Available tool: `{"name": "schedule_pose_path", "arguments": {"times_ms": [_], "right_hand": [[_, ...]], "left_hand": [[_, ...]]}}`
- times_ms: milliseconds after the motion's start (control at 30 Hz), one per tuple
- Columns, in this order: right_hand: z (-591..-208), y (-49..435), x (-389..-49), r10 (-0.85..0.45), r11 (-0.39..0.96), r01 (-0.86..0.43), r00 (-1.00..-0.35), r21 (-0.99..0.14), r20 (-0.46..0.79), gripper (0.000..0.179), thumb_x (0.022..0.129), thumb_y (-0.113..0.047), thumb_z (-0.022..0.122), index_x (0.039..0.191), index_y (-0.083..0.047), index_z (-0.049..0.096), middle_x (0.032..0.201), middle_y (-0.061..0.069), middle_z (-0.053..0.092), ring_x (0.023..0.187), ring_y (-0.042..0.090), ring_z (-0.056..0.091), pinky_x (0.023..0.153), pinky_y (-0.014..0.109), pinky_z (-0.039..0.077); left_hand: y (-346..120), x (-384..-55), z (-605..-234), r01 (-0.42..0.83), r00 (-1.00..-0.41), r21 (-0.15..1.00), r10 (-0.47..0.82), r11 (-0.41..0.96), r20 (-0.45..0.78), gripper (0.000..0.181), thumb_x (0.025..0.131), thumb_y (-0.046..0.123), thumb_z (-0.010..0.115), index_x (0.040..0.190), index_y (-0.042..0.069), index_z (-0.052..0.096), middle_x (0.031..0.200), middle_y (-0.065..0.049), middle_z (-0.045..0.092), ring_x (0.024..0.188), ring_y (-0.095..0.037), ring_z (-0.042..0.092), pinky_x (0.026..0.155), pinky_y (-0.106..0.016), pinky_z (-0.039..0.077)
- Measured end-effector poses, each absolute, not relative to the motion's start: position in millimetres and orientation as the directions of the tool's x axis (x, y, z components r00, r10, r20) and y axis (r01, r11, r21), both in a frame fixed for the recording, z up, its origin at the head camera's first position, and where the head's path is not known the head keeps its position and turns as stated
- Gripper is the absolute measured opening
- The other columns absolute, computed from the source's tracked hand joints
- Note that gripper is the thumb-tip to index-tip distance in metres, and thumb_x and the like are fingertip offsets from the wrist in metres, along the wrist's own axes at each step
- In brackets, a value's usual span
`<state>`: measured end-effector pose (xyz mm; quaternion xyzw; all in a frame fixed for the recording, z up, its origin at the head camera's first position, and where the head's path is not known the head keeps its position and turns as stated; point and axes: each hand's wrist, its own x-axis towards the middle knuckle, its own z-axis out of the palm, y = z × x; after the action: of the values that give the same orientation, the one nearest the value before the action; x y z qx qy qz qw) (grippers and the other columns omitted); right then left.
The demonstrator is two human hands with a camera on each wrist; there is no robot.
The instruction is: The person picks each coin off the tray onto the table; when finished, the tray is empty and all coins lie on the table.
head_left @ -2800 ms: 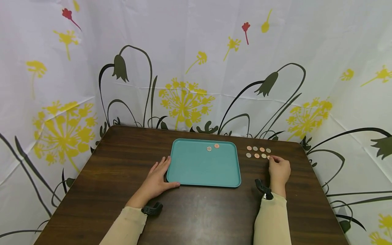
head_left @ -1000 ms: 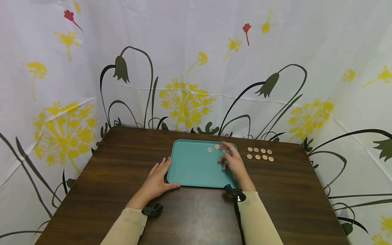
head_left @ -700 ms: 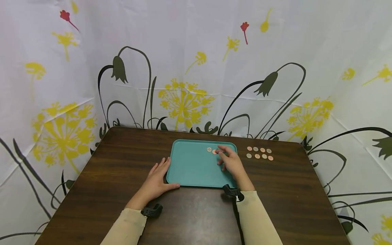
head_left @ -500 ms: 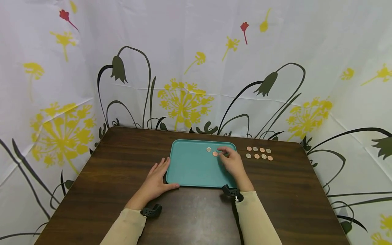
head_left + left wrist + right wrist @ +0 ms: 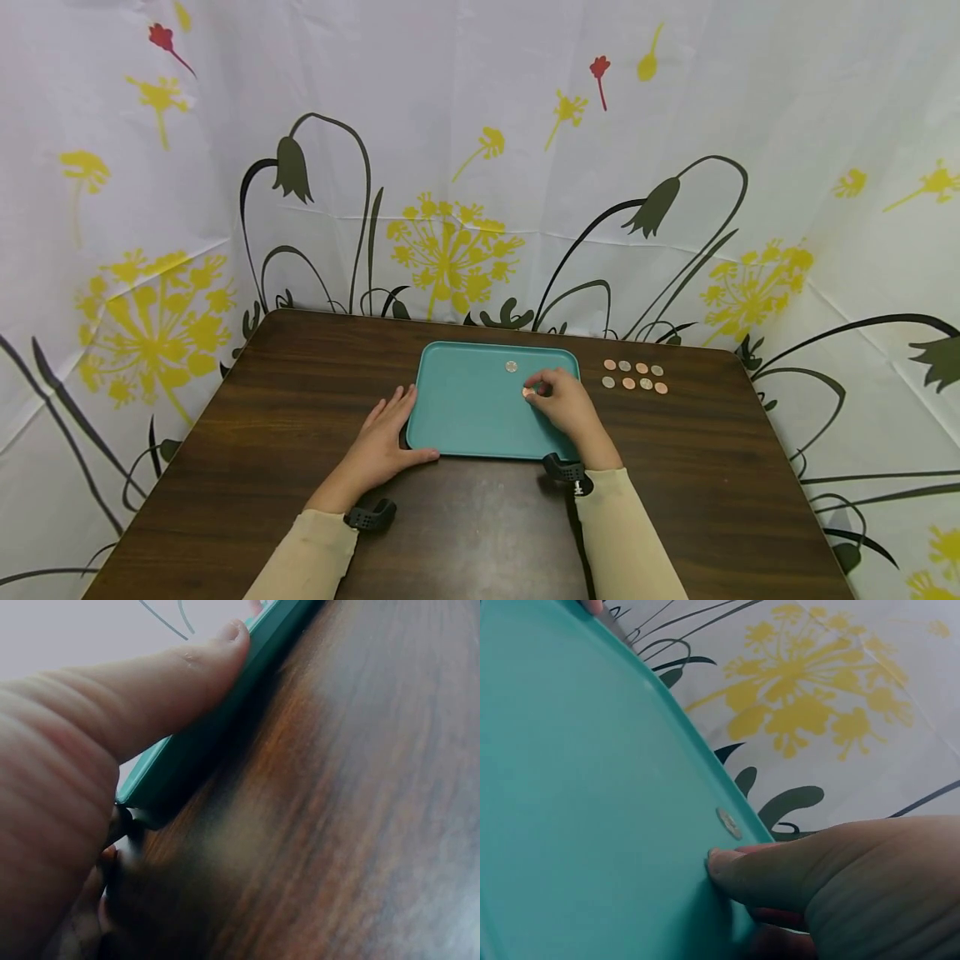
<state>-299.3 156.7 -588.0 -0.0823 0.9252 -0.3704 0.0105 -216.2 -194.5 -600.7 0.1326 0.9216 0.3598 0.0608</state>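
Note:
A teal tray [image 5: 480, 417] lies on the table. My left hand [image 5: 381, 442] rests at its left front corner, fingers spread along the left side and thumb against the front rim. In the left wrist view the thumb [image 5: 172, 690] lies straight over the tray's edge. Above the tray's right part, my right hand [image 5: 566, 408] pinches a copper coin [image 5: 527, 392] between thumb and fingertips. A silver coin [image 5: 512, 366] sits flat near the tray's back edge; the right wrist view shows this silver coin [image 5: 728, 823] just beyond the fingertips.
Several copper and silver coins lie in two rows right of the tray, among them a copper coin [image 5: 661, 387] at the near right end. The dark wooden table [image 5: 480, 525] ends at a white floral curtain [image 5: 465, 100] behind. Black straps circle both wrists.
My right hand came from the coin rows to the tray and moved the copper coin there from the back edge towards the front, now pinching it. The left hand stays put.

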Motion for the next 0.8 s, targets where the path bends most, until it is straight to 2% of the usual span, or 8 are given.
{"name": "schedule_pose_path", "arguments": {"times_ms": [200,300,467,600,700,800], "right_hand": [[-586,158,-297,-0.152,0.692,-0.125,-0.988,-0.711,0.025,0.014,0.097,-0.020,0.085,0.100,-0.015,0.072,0.101,0.005,0.063,0.089,0.021,0.057,0.082,0.038,0.047],[-588,159,-298,-0.127,0.657,-0.111,-0.991,-0.745,0.035,0.016,0.098,-0.017,0.083,0.100,-0.015,0.068,0.099,0.003,0.067,0.087,0.019,0.058,0.080,0.037,0.048],[-590,164,-299,-0.149,0.617,-0.178,-0.983,-0.766,0.109,0.009,0.098,-0.015,0.083,0.104,-0.018,0.076,0.095,0.001,0.071,0.078,0.015,0.057,0.073,0.031,0.047],[-588,172,-300,-0.170,0.578,-0.254,-0.967,-0.776,0.190,0.007,0.096,-0.010,0.084,0.098,-0.016,0.080,0.097,0.004,0.070,0.073,0.015,0.055,0.067,0.028,0.048],[-587,182,-302,-0.124,0.557,-0.275,-0.961,-0.784,0.249,0.006,0.096,-0.008,0.083,0.100,-0.012,0.080,0.099,0.007,0.067,0.073,0.015,0.052,0.066,0.027,0.046],[-588,197,-304,-0.025,0.529,-0.249,-0.960,-0.811,0.279,0.007,0.097,-0.009,0.083,0.103,-0.011,0.079,0.096,0.008,0.068,0.073,0.013,0.053,0.065,0.024,0.045]], "left_hand": [[-194,-216,-602,0.202,-0.957,0.683,0.289,0.702,-0.014,0.122,0.089,0.054,0.089,0.176,0.008,0.017,0.183,-0.014,0.018,0.172,-0.036,0.012,0.137,-0.062,0.003],[-194,-216,-602,0.202,-0.957,0.683,0.290,0.702,-0.014,0.122,0.089,0.055,0.088,0.176,0.008,0.017,0.183,-0.014,0.018,0.172,-0.036,0.011,0.138,-0.062,0.003],[-195,-216,-603,0.201,-0.956,0.683,0.292,0.702,-0.018,0.122,0.089,0.057,0.087,0.176,0.009,0.017,0.184,-0.013,0.017,0.172,-0.035,0.010,0.138,-0.062,0.003],[-195,-215,-603,0.201,-0.957,0.687,0.290,0.698,-0.015,0.122,0.089,0.056,0.087,0.176,0.009,0.017,0.184,-0.013,0.017,0.172,-0.035,0.010,0.138,-0.062,0.002],[-195,-215,-603,0.203,-0.957,0.689,0.290,0.696,-0.011,0.121,0.089,0.055,0.088,0.176,0.008,0.017,0.184,-0.013,0.018,0.172,-0.035,0.010,0.138,-0.062,0.003],[-195,-216,-603,0.205,-0.956,0.689,0.293,0.696,-0.011,0.121,0.089,0.056,0.088,0.176,0.009,0.017,0.184,-0.013,0.017,0.172,-0.035,0.010,0.138,-0.062,0.003]]}}
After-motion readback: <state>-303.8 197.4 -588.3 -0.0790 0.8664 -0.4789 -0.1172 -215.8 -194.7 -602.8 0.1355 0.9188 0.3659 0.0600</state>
